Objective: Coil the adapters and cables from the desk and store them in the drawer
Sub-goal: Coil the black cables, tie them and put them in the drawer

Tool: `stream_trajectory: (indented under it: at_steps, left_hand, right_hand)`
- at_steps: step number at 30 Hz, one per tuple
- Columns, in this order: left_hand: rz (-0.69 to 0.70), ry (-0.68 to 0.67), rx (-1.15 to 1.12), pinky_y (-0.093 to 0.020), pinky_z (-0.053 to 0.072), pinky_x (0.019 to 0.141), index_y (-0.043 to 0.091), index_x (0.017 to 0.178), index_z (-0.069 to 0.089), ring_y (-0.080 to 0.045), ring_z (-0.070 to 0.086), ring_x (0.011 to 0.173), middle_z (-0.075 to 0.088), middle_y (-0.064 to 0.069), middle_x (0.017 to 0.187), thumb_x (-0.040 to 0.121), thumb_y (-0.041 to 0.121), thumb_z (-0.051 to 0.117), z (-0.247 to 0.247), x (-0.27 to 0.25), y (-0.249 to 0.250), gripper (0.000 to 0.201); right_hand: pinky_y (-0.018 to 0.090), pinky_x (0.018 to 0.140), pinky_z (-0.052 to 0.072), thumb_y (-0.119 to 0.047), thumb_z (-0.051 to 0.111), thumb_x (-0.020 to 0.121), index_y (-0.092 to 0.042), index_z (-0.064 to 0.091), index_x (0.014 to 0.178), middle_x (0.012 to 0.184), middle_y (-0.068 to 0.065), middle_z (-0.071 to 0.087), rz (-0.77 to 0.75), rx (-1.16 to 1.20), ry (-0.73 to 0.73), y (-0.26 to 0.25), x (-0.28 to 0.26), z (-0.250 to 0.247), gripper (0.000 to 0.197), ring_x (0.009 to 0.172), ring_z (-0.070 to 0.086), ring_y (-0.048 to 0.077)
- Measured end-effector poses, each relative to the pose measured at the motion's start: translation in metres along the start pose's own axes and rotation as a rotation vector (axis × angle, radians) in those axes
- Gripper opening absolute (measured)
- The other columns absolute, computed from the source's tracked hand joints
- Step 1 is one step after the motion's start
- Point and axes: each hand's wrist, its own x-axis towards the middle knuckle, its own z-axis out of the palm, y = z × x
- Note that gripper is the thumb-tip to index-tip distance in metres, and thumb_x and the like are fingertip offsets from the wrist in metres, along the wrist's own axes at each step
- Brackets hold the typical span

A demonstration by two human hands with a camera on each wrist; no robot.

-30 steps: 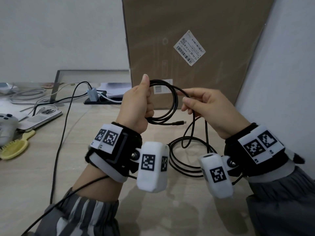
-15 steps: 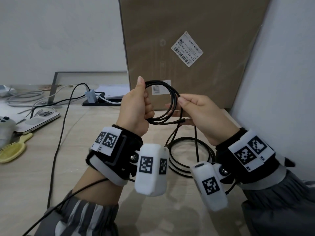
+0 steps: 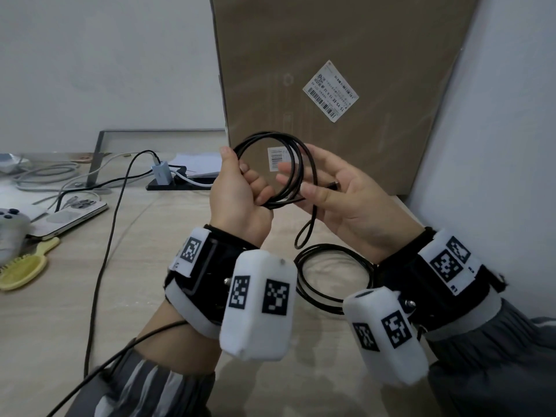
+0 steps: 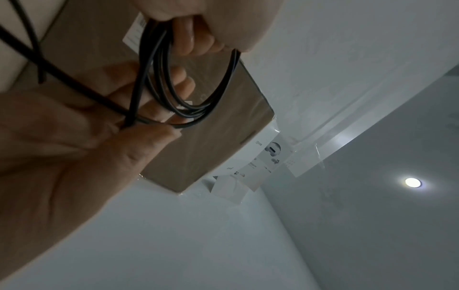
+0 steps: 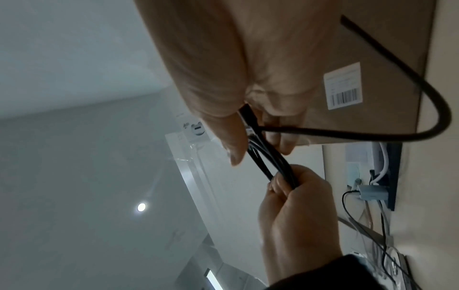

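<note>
Second cable coil (image 3: 328, 278) on desk (image 3: 75, 296): near part hidden behind wrist cameras. Box label (image 3: 330, 91) text unreadable (too small).

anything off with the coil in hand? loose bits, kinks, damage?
No damage or kinks visible. The black cable is looped in the left hand, but a loose bight hangs below the coil and the connector end lies on the right hand, not yet tucked in. A second coil lies on the desk.
</note>
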Motion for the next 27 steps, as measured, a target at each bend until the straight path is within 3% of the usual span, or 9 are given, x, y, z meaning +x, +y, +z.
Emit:
stream_trajectory:
  at_steps: [4, 7, 10, 14, 16, 20, 23, 27]
  left_hand:
    - [-0.029, -0.022, -0.062, -0.017, 0.015, 0.032, 0.017, 0.066, 0.034, -0.007, 0.015, 0.034, 0.018, 0.008, 0.044, 0.1, 0.043, 0.04, 0.004, -0.003, 0.0, 0.044]
    - [-0.052, -0.047, -0.07, -0.017, 0.014, 0.032, 0.018, 0.065, 0.034, -0.007, 0.014, 0.034, 0.017, 0.008, 0.044, 0.1, 0.044, 0.04, 0.006, -0.005, 0.001, 0.044]
    - [-0.086, -0.103, -0.047, -0.017, 0.015, 0.032, 0.017, 0.065, 0.034, -0.006, 0.015, 0.035, 0.017, 0.008, 0.045, 0.1, 0.045, 0.04, 0.007, -0.006, 0.0, 0.045]
    - [-0.127, -0.205, 0.028, -0.017, 0.022, 0.034, 0.017, 0.064, 0.034, -0.007, 0.017, 0.035, 0.018, 0.006, 0.047, 0.1, 0.047, 0.037, 0.008, -0.004, -0.003, 0.047]
    - [-0.113, -0.278, 0.12, -0.019, 0.031, 0.038, 0.016, 0.062, 0.033, -0.009, 0.023, 0.037, 0.021, 0.005, 0.047, 0.101, 0.048, 0.034, 0.007, -0.004, -0.004, 0.049]
    - [-0.148, -0.394, 0.339, -0.026, 0.046, 0.061, 0.015, 0.061, 0.036, -0.013, 0.042, 0.047, 0.034, 0.001, 0.052, 0.1, 0.048, 0.032, 0.005, -0.005, -0.007, 0.052]
    - [-0.198, -0.399, 0.456, -0.028, 0.054, 0.066, 0.011, 0.071, 0.05, -0.017, 0.055, 0.054, 0.045, -0.002, 0.058, 0.1, 0.044, 0.038, 0.003, -0.005, -0.004, 0.046]
    - [-0.105, -0.373, 0.682, -0.024, 0.047, 0.054, 0.008, 0.09, 0.063, -0.014, 0.046, 0.05, 0.049, -0.001, 0.058, 0.096, 0.043, 0.05, 0.002, -0.004, 0.008, 0.038]
  right_hand:
    - [0.037, 0.108, 0.04, 0.01, 0.058, 0.08, -0.006, 0.029, 0.145, 0.138, 0.02, 0.05, -0.05, 0.087, -0.071, -0.003, -0.001, -0.002, 0.074, 0.129, 0.049, 0.028]
    - [0.037, 0.107, 0.041, 0.007, 0.054, 0.082, -0.001, 0.037, 0.14, 0.136, 0.017, 0.053, -0.068, 0.076, -0.055, -0.004, -0.002, -0.001, 0.061, 0.127, 0.051, 0.024]
    - [0.029, 0.091, 0.052, -0.002, 0.055, 0.085, -0.001, 0.052, 0.126, 0.118, 0.012, 0.066, -0.071, 0.094, 0.047, -0.004, -0.001, 0.001, 0.041, 0.11, 0.064, 0.018]
    - [0.027, 0.079, 0.055, -0.015, 0.052, 0.088, -0.008, 0.058, 0.115, 0.097, 0.008, 0.072, -0.07, 0.07, 0.128, 0.0, 0.002, 0.001, 0.028, 0.087, 0.069, 0.015]
    - [0.025, 0.075, 0.055, -0.013, 0.045, 0.097, -0.004, 0.057, 0.114, 0.084, 0.008, 0.07, -0.087, 0.079, 0.196, 0.002, 0.004, -0.001, 0.023, 0.077, 0.069, 0.015]
    - [0.023, 0.068, 0.051, -0.009, 0.036, 0.101, 0.002, 0.053, 0.12, 0.069, 0.002, 0.052, -0.084, 0.138, 0.291, -0.001, 0.008, -0.011, 0.027, 0.062, 0.055, 0.012]
    - [0.018, 0.064, 0.047, -0.008, 0.036, 0.101, 0.002, 0.054, 0.121, 0.066, -0.001, 0.047, -0.068, 0.016, 0.298, -0.005, 0.008, -0.022, 0.028, 0.062, 0.047, 0.009]
    - [0.018, 0.064, 0.045, -0.005, 0.04, 0.1, -0.007, 0.061, 0.113, 0.063, -0.002, 0.049, -0.051, -0.287, 0.188, -0.001, 0.006, -0.023, 0.026, 0.061, 0.048, 0.008]
